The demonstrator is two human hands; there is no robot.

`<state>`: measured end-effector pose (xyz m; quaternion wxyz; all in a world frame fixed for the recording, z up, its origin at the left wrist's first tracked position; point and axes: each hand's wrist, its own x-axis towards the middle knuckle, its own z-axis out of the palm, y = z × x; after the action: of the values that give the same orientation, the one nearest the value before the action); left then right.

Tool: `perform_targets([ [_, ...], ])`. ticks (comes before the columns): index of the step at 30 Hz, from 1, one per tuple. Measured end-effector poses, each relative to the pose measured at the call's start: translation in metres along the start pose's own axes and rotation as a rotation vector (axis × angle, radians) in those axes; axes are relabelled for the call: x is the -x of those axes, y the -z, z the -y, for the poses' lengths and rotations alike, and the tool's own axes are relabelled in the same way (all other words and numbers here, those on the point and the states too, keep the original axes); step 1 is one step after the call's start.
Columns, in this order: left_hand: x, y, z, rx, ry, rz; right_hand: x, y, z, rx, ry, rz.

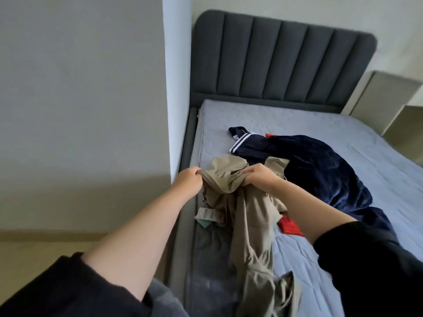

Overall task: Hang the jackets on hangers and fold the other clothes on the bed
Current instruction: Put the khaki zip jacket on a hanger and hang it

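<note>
Head view: both hands hold a khaki garment (250, 216) up over the near left edge of the bed's mattress (357, 143). The left hand (190, 180) is clenched round its top edge and the right hand (258, 177) grasps a bunch of the same fabric; the rest hangs down, with a paper tag (208, 213) dangling. Behind it on the mattress lie a navy velvet garment (320, 172), a navy white-striped piece (240, 140) and a red item (289, 226), before a grey padded headboard (283, 60)

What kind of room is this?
Probably a bedroom: a padded grey headboard, a bare blue mattress, a navy garment lying on it, and a khaki garment gripped by the left hand and right hand.
</note>
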<state>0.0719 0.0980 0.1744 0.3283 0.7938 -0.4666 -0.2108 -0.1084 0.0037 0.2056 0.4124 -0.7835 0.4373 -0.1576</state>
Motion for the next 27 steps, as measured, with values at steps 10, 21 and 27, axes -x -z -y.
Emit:
perform_targets([
  [10,0.041,0.13,-0.084,0.144,-0.144,-0.031,0.062,0.055,0.133,-0.403,0.098,0.027],
  [21,0.099,0.239,-0.098,-0.062,-0.192,-0.604,0.091,0.071,0.225,-0.444,0.282,-0.203],
  [27,0.117,0.26,-0.094,-0.068,-0.069,-0.627,0.079,0.058,0.244,-0.436,0.253,-0.325],
])
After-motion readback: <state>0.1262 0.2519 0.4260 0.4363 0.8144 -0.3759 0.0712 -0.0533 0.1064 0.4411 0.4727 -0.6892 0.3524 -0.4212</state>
